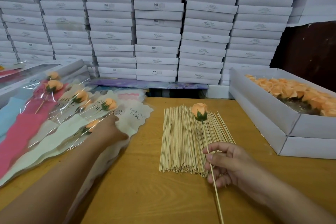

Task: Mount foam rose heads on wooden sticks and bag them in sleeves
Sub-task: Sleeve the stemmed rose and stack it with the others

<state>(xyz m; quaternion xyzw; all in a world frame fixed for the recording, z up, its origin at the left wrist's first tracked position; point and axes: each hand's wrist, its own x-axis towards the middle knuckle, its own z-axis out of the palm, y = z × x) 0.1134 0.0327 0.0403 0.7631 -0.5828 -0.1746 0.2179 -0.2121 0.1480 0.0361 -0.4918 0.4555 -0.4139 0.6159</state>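
right hand (pixel 229 163) pinches a rose stick (pixel 211 165) over the skewer pile (pixel 181 142); left hand (pixel 107 129), fingers hidden, rests on sleeves (pixel 132 116).

A wall of flat white cartons (pixel 158 23) rises in stacks behind the wooden counter (pixel 145 187), several bearing small printed labels marked SGS. To the right of the stacks stands a dark brown panel (pixel 309 51). A purple patterned sheet (pixel 149 84) lies along the foot of the cartons at the counter's back edge.

peach rose head (pixel 199 112) mounted on stick (pixel 211 165), tilted upright; loose sticks (pixel 181 142) flat beneath
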